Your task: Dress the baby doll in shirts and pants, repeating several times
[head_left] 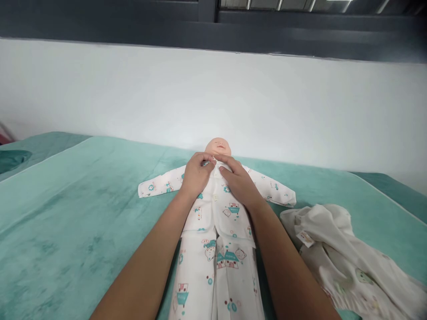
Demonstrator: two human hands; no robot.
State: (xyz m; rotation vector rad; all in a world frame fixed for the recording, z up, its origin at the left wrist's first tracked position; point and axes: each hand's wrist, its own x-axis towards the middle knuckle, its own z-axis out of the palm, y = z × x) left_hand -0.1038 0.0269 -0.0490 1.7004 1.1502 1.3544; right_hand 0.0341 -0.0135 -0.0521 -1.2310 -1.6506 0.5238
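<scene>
A baby doll (218, 146) lies on its back, its head toward the wall and its face up. It wears a white baby jacket (200, 215) printed with teal and pink figures, with the sleeves stretched out to both sides. Matching trousers (196, 275) cover the legs. My left hand (199, 174) pinches the jacket's collar just under the doll's chin. Beside it, my right hand (237, 178) has its fingers closed on the other side of the collar, fingertips meeting the left ones. A small fastener shows lower on the jacket front; the collar's fastening is hidden by my fingers.
A crumpled white garment (336, 249) with a label lies on the right, close to my right forearm. Beneath everything spreads a teal plush cover (100, 222). A white wall (213, 98) rises directly behind the doll's head, with a dark frame (133, 22) above.
</scene>
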